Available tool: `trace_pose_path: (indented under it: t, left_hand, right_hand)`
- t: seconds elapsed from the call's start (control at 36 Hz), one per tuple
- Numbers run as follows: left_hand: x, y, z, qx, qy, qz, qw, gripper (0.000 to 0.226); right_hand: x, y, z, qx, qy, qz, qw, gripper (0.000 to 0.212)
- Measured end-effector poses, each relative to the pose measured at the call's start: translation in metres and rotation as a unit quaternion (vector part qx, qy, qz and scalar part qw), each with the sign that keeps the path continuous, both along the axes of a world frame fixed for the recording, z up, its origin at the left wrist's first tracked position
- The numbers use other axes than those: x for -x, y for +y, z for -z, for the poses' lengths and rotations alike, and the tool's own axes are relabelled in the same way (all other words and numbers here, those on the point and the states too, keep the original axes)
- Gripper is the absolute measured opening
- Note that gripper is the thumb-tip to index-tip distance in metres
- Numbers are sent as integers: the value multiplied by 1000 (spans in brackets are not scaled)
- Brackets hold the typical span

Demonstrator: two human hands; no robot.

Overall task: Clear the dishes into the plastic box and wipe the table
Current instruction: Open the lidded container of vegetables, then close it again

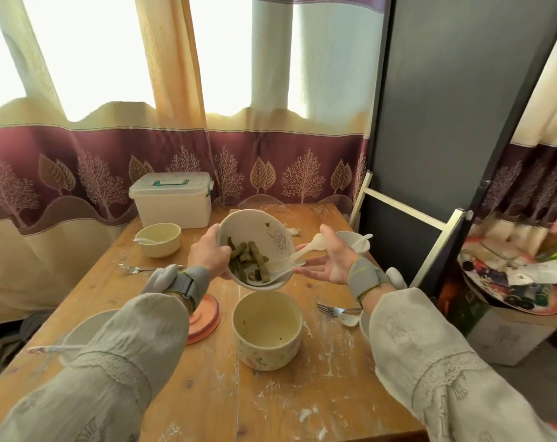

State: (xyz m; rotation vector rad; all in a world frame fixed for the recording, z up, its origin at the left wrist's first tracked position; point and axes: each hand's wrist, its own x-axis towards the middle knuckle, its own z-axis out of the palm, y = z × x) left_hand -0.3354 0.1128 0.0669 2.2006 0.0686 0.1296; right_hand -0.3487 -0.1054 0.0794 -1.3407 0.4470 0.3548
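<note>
My left hand (208,253) grips the rim of a cream bowl (271,232), tilted toward me above the table, with green vegetable pieces (247,258) in its lower part. My right hand (330,261) holds a white plastic spoon (302,252) whose tip reaches into the tilted bowl. Directly below stands a tall cream cup-bowl (267,330) on the wooden table (302,393). The white plastic box (173,199), lid shut, sits at the table's far left corner.
A cream bowl with a spoon (159,239) is near the box, with a fork (137,268) in front of it. An orange lid (207,317), a white plate (85,330), a second fork (333,310), a spoon (349,320) and a bowl (357,242) lie around. Flour smears cover the wood.
</note>
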Motion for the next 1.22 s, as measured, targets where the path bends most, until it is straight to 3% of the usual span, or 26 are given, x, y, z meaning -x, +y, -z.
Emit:
trace_pose_path:
  t: [0.14, 0.25, 0.42, 0.58, 0.69, 0.92, 1.06, 1.22]
  left_hand:
    - [0, 0, 6, -8, 13, 2, 1000, 48]
    - [0, 0, 10, -7, 30, 7, 999, 50]
    - [-1, -2, 11, -1, 34, 22, 999, 53]
    - [-5, -2, 9, -20, 24, 39, 999, 54]
    - [-7, -2, 9, -47, 8, 47, 998, 54]
    - [-5, -3, 9, -92, -32, 43, 994, 56]
    - [-6, -4, 12, -93, -48, 34, 994, 54]
    - [-5, -6, 17, -53, -23, 16, 998, 54]
  right_hand:
    - [0, -2, 1, 55, 12, -11, 998, 36]
    - [-6, -1, 9, 187, 10, -60, 981, 25]
    - [-16, 0, 9, 361, -2, -211, 908, 26]
    - [-22, 11, 4, 417, 34, -343, 841, 8]
    - [-21, 20, 10, 432, 55, -387, 813, 13]
    - [-15, 27, 17, 441, 39, -376, 814, 22]
    - [-16, 27, 14, 506, -40, -308, 805, 18]
    - [-15, 31, 5, 654, -153, -243, 700, 25]
